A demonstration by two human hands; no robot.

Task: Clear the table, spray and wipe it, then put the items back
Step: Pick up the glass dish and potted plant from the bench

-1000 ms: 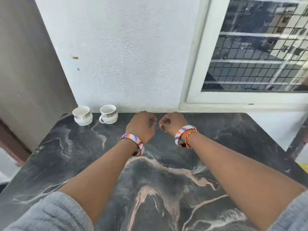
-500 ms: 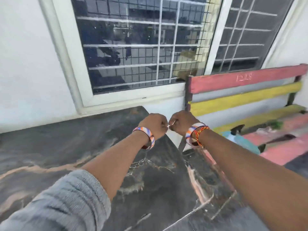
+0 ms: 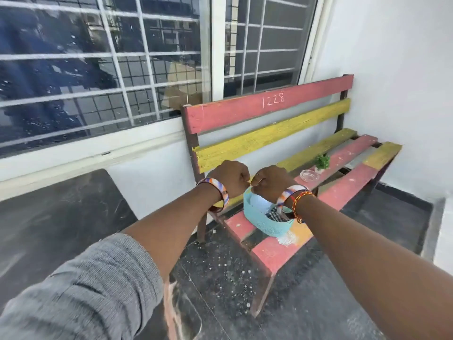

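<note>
My left hand (image 3: 231, 177) and my right hand (image 3: 270, 182) are held out side by side as closed fists, knuckles almost touching, with nothing in them. They hover above the left end of a red and yellow slatted bench (image 3: 269, 114). Just below my right wrist a light blue basket (image 3: 259, 220) sits on the bench seat with a checked cloth (image 3: 275, 215) inside. Farther along the seat stand a clear glass ashtray (image 3: 309, 175) and a small green plant (image 3: 321, 162). The dark marble table (image 3: 61, 217) lies at the lower left, under my left arm.
A barred window (image 3: 122, 69) runs along the white wall behind the table and bench. The speckled dark floor (image 3: 318, 303) spreads in front of the bench. A white wall (image 3: 404, 82) closes the right side, with a white ledge (image 3: 443, 236) at the far right.
The view has swung right from the table and its two white cups to the bench. Both fists have stayed closed and together in front of me.
</note>
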